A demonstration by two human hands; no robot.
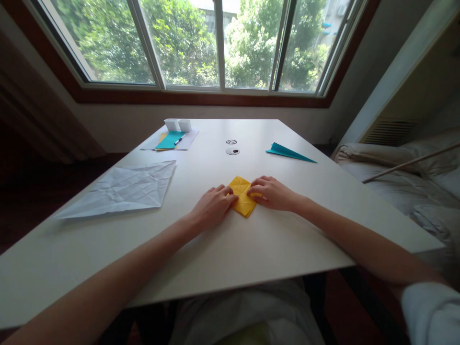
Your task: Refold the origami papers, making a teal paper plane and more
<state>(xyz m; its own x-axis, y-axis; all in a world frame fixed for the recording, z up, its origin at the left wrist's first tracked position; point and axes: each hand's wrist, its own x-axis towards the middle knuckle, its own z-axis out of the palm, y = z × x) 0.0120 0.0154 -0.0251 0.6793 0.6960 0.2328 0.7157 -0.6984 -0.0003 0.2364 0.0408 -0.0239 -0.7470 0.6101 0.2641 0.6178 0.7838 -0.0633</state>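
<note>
A folded yellow paper (243,201) lies on the white table (223,258) as a small diamond with creases across it and several layers at its near corner. At its left corner, my left hand (215,203) has its thumb and curled fingers on the paper. My right hand (271,192) grips the opposite corner, thumb near the paper's middle and fingers bent over the edge. Parts of both side corners are hidden under my fingers.
A creased white sheet (125,187) lies at left. Behind it are teal paper (170,140), a marker (179,139) and two white paper boxes (184,125). A teal paper plane (289,152) sits at right, two round pieces (232,151) at the middle back.
</note>
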